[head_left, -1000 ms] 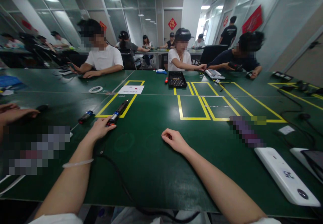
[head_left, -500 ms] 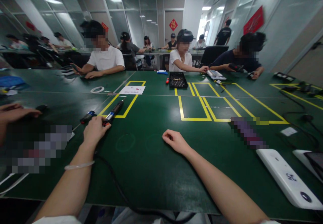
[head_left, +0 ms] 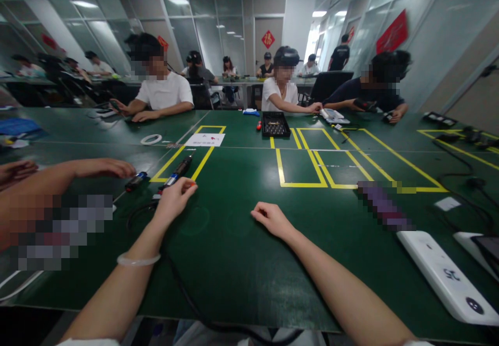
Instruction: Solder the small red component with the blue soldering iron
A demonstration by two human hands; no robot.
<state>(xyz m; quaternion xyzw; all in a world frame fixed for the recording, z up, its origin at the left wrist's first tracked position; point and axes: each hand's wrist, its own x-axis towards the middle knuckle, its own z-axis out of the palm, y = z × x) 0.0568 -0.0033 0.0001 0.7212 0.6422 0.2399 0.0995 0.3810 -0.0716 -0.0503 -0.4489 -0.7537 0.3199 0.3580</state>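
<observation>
My left hand (head_left: 175, 197) is closed, with thumb and fingertips together at the near end of a black-and-blue electric screwdriver (head_left: 181, 168). A tiny orange spot shows at its fingertips; I cannot make out what it is. The screwdriver lies slantwise in a yellow-taped frame, tip pointing away. My right hand (head_left: 272, 219) rests on the green table (head_left: 241, 273), fingers curled in and nothing visible in them. Left of the screwdriver lies a second, shorter black-and-blue tool (head_left: 136, 181). A co-worker's hand (head_left: 107, 168) reaches close to it from the left.
A black tray (head_left: 276, 133) of small parts stands far off, beside a printed white sheet (head_left: 205, 139) and a roll of tape (head_left: 151, 139). To the right are a phone (head_left: 384, 205) and a white power bank (head_left: 444, 276). A black cable (head_left: 179, 283) runs under my left arm.
My left hand has moved right, from between the two tools to the screwdriver's right side. The co-worker's hand has come in from the left toward the shorter tool. My right hand stays put.
</observation>
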